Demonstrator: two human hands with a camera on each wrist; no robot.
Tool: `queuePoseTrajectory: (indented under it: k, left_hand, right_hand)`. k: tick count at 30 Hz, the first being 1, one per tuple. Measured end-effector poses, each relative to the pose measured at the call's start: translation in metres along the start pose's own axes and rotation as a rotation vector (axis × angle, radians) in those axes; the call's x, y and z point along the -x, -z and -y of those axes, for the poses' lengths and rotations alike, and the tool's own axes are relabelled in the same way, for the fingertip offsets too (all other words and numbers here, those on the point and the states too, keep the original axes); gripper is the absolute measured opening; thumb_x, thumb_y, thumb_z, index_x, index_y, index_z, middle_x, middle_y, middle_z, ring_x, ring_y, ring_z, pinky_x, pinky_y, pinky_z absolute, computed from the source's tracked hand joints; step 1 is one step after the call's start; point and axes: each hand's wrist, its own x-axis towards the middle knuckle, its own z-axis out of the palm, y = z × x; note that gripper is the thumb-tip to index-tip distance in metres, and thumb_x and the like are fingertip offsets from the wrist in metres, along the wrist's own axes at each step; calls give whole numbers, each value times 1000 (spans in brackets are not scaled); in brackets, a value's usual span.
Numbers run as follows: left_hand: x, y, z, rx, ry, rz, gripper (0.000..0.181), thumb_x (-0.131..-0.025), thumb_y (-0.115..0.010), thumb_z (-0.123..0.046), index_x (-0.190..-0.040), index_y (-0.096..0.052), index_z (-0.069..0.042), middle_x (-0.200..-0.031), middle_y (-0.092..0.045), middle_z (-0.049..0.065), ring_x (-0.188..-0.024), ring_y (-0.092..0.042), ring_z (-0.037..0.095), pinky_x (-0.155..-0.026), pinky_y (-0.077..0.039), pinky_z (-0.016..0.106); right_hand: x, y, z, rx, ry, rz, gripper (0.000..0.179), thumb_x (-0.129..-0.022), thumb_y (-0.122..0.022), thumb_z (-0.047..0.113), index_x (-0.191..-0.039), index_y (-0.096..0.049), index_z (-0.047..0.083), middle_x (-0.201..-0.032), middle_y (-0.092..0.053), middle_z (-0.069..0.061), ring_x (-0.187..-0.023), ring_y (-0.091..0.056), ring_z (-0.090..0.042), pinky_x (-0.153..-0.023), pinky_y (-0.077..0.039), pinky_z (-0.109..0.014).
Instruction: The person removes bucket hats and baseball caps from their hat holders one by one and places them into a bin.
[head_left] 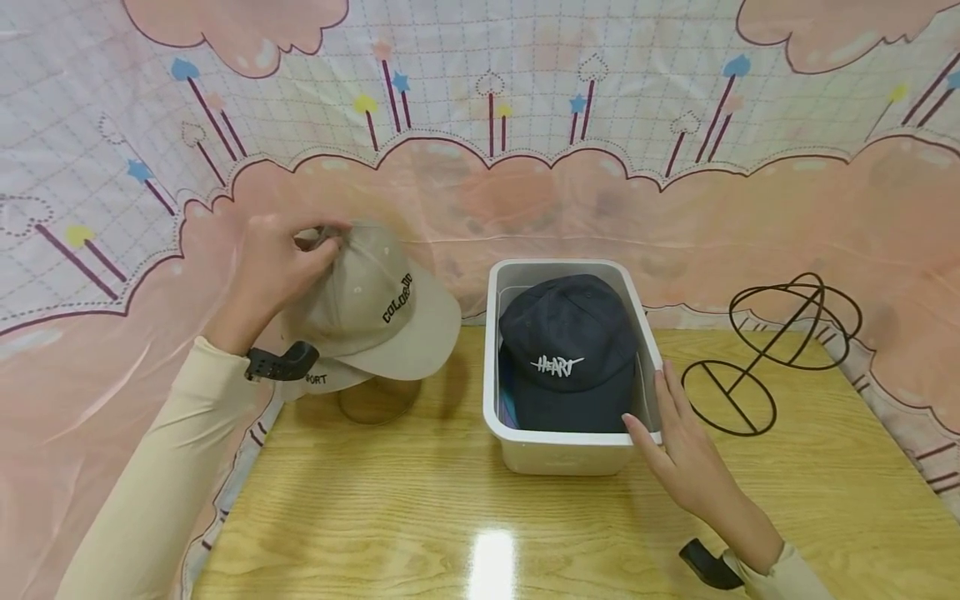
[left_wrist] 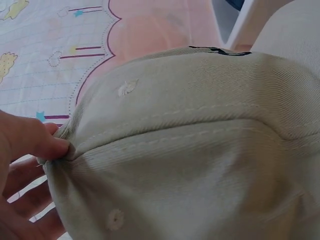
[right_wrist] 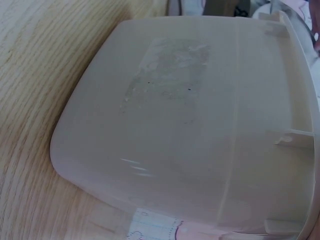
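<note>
The left hand (head_left: 281,267) pinched the top of a beige baseball cap (head_left: 375,304) between thumb and fingers, and the left wrist view showed the cloth drawn into creases at that pinch, next to a stitched seam and two sewn eyelets. Dark letters reading COLORADO ran across the front of this cap, whose brim sloped down toward the right. It sat over a second light cap (head_left: 322,382), mostly hidden, with only part of its brim and a few letters ending in ORT visible, and below them a rounded brownish shape (head_left: 378,404) that was hard to make out met the wooden table (head_left: 360,517). Right of the caps and apart from them stood a white plastic bin (head_left: 566,457) with a navy baseball cap (head_left: 573,333) inside, its white HEART lettering facing the person; a bluish-purple sliver (head_left: 507,398) showed by the left inner wall. The right hand (head_left: 686,454) gripped nothing in its palm: its fingers lay extended along the bin's right rim, thumb spread toward the front corner. The right wrist view showed the bin's outer wall with a patch of scuffed residue. Farther right, a black wire stand (head_left: 774,342) lay near the patterned pink cloth (head_left: 487,208).
</note>
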Motion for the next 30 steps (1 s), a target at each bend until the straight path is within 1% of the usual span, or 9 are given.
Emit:
queuePoseTrajectory:
  k: [5, 9, 11, 13, 15, 16, 20, 24, 30]
  left_hand:
    - [-3, 1, -2, 22, 22, 14, 15, -85, -63, -6, -92, -76, -7, -92, -72, 7, -81, -68, 20, -61, -39, 10]
    - [-4, 2, -2, 33, 40, 10, 15, -85, -62, -5, -93, -76, -7, -91, -72, 5, -72, -63, 11, -57, -38, 11]
    - [-5, 2, -3, 34, 39, 3, 15, -85, -63, -5, -94, -76, -7, -91, -72, 5, -70, -59, 4, -58, -39, 10]
    - [-6, 2, -4, 35, 31, -7, 15, -85, -63, -6, -94, -76, -7, -92, -72, 5, -68, -57, 0, -58, -40, 10]
    - [-7, 2, -6, 38, 18, -18, 15, -86, -64, -6, -95, -76, -7, -91, -72, 4, -66, -54, -2, -58, -39, 10]
    - [-8, 2, -8, 41, 10, -23, 15, -86, -64, -6, -96, -76, -7, -92, -72, 4, -70, -55, -3, -61, -41, 9]
    - [-13, 3, -15, 56, -34, -43, 16, -86, -64, -6, -97, -76, -9, -93, -72, 1, -72, -53, -2, -65, -42, 10]
    - [-17, 4, -24, 69, -63, -49, 16, -87, -65, -7, -99, -76, -10, -97, -72, -2, -82, -55, -6, -74, -44, 9]
    - [-18, 5, -34, 79, -88, -46, 16, -87, -66, -7, -101, -75, -10, -101, -71, -3, -89, -61, 3, -78, -45, 10]
  right_hand:
    - [0, 0, -1, 2, 1, -6, 77, -98, -49, 36, -150, -7, -3, -157, 7, -11, -134, -24, -46, -90, -38, -64]
    - [0, 0, -1, 7, -2, -3, 77, -98, -48, 37, -150, -7, -2, -157, 7, -12, -132, -29, -47, -89, -40, -62]
    - [0, 0, -1, 8, -5, 0, 77, -98, -48, 37, -150, -6, -2, -157, 7, -12, -130, -32, -47, -88, -42, -61]
    - [1, 0, -1, 9, -7, 4, 77, -98, -48, 37, -150, -6, -2, -157, 7, -11, -130, -32, -47, -87, -42, -60]
    - [1, 0, -1, 8, -7, 3, 77, -98, -48, 37, -150, -6, -2, -157, 7, -11, -130, -31, -47, -87, -42, -60]
    - [1, 0, -1, 8, -7, 3, 77, -98, -48, 37, -150, -6, -2, -157, 7, -11, -130, -31, -47, -87, -42, -60]
    - [1, 0, -1, 7, -6, 1, 77, -98, -48, 37, -150, -6, -2, -157, 7, -11, -131, -31, -47, -86, -43, -59]
    - [1, 0, -1, 4, -5, -2, 77, -98, -48, 37, -150, -6, -2, -157, 7, -11, -132, -29, -47, -87, -43, -60]
    - [0, -1, -1, 8, 7, -18, 77, -98, -50, 36, -150, -8, -3, -157, 6, -11, -134, -24, -47, -91, -37, -63]
